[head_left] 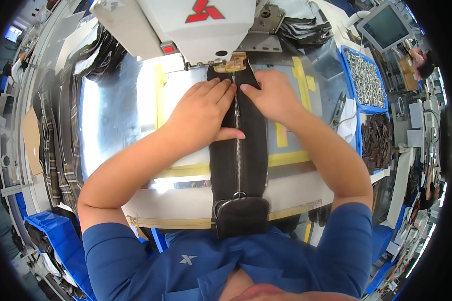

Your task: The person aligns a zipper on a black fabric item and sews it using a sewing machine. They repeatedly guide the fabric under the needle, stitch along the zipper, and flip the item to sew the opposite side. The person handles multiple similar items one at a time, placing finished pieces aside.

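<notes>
A long black fabric strip (pixel 250 163) runs from the sewing machine head (pixel 201 25) back toward my body, with a metal zipper (pixel 238 155) down its middle. Its near end carries a small black pouch (pixel 242 216) with a curved zipper, hanging over the table edge. My left hand (pixel 198 113) lies flat on the strip's left side, fingers stretched forward and thumb across the zipper. At the strip's right edge, my right hand (pixel 276 95) presses its thumb on top, its other fingers bent and partly hidden. The strip's far end sits under a brass-coloured clamp (pixel 231 64) below the machine head.
Yellow tape (pixel 299 80) marks the work plate. At the right stand a blue tray of metal hooks (pixel 365 78), dark brown pieces (pixel 376 140), black-handled snips (pixel 338 108) and a monitor (pixel 385 26). Plaid fabric (pixel 52 150) hangs at the left, above a blue bin (pixel 60 241).
</notes>
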The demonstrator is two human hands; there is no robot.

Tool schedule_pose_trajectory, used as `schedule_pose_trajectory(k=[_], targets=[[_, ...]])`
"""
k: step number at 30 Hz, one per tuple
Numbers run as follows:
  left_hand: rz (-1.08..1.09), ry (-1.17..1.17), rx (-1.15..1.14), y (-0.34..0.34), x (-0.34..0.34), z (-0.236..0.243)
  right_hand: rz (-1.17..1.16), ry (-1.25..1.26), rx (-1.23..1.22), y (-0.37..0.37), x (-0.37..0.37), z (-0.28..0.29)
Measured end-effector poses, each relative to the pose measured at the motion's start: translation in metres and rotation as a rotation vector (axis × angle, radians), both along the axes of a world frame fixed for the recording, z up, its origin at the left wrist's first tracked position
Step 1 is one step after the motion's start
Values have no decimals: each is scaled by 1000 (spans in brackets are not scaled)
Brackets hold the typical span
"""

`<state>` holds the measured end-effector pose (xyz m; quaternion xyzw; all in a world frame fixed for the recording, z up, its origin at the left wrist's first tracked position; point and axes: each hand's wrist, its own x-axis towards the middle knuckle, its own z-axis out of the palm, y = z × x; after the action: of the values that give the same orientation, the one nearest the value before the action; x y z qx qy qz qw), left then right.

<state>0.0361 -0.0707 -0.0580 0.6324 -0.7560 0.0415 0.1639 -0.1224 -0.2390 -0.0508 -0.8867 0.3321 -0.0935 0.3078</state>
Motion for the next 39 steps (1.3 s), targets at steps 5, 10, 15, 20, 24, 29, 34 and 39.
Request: schedule_pose_trajectory(k=[5,10,15,20,24,29,34,39], targets=[[-6,27,75,-8,1,7,41,123,45,-5,5,16],[-21,53,135,-12,4,13,183,-113,-383,9,-13,20],[-48,144,139,-17,7,9,466,-210,-448,17,-22,11],[-25,181,149,-15,6,4,524,-121,-331,13,-21,8],[-19,181,150,-18,4,6,565,-123,-242,6,-20,10],[-20,186,141,-20,4,6,587,-126,-213,1,-19,12],[-17,171,140,-20,5,6,598,-143,-189,0,-19,13],[-20,173,142,-20,6,5,600,-125,-187,0,-20,14]])
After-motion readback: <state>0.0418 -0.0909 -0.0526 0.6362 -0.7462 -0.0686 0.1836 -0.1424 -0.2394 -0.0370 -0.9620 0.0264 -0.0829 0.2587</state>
